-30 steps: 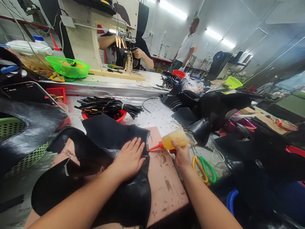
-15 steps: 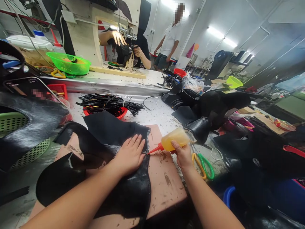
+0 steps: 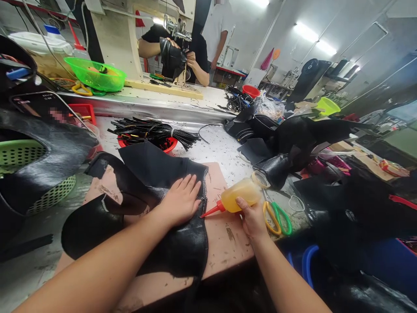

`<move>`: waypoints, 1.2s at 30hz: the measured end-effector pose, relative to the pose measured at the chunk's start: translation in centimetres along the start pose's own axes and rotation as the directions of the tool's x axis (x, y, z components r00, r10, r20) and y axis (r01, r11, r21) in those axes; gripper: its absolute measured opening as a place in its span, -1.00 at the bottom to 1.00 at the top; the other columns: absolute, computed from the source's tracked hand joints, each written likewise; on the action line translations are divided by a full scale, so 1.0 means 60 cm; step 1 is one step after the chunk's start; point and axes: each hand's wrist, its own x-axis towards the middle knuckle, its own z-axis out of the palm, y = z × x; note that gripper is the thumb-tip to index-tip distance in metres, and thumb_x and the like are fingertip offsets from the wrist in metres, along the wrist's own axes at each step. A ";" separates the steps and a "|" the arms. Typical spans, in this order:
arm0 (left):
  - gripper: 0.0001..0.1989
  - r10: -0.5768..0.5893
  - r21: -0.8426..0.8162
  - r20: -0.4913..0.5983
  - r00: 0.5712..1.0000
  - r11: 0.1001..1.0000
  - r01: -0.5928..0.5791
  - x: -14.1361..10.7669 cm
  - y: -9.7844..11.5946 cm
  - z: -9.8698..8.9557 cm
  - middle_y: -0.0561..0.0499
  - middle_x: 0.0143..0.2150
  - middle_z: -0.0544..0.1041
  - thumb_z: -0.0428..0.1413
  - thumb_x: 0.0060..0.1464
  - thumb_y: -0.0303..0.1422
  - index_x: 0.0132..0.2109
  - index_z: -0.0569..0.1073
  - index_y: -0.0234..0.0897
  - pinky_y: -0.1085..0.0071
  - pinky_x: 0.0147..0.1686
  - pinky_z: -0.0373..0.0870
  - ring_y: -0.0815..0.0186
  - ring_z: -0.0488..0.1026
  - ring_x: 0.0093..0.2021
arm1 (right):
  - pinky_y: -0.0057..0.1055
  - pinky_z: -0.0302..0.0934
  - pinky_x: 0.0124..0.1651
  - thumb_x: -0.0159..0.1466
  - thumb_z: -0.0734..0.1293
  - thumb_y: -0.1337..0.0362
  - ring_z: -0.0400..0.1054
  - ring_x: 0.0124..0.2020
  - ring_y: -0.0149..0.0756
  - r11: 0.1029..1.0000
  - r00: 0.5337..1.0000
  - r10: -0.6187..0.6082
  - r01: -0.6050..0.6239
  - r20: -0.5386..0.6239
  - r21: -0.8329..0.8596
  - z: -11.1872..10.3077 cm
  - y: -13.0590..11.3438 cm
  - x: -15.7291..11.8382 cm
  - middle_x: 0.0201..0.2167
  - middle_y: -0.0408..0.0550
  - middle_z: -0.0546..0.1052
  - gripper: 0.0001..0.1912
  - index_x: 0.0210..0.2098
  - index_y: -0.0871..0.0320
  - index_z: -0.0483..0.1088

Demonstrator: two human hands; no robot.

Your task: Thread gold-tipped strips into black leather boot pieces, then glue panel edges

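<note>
My left hand (image 3: pixel 182 200) lies flat on a black leather piece (image 3: pixel 189 248), its fingers stretched toward the stitched right edge. Closed round a squeeze bottle (image 3: pixel 241 194) of yellow liquid is my right hand (image 3: pixel 254 217). The bottle's red nozzle (image 3: pixel 213 209) points left, its tip at the leather's edge just below my left fingertips. Under the leather is a pinkish board (image 3: pixel 228 234) with dark smears. Scissors (image 3: pixel 276 217) with yellow and green handles lie just right of my right hand.
Black strips (image 3: pixel 150 132) lie over a red bowl (image 3: pixel 171 145) behind the leather. More black leather (image 3: pixel 280 143) is heaped at the right. A phone (image 3: pixel 42 106) rests at the left. Across the table a person (image 3: pixel 198 56) holds black material at a sewing machine (image 3: pixel 114 43); another person stands behind.
The nozzle tip has moved a little down along the leather's edge, with my right hand still round the bottle. My left hand stays flat. The view has shifted slightly.
</note>
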 end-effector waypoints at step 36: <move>-0.48 0.004 -0.020 0.025 1.000 1.000 -0.004 0.005 0.005 -0.004 -0.27 0.27 0.11 -0.15 0.19 -0.24 0.22 0.16 -0.45 0.15 0.17 -0.03 0.04 0.01 0.27 | -0.34 0.32 -0.31 -0.20 0.49 0.11 0.40 -0.41 -0.27 0.998 0.997 0.061 -0.061 -0.046 0.016 -0.047 -0.004 -0.079 -0.41 -0.03 0.53 -0.42 -0.20 0.20 0.40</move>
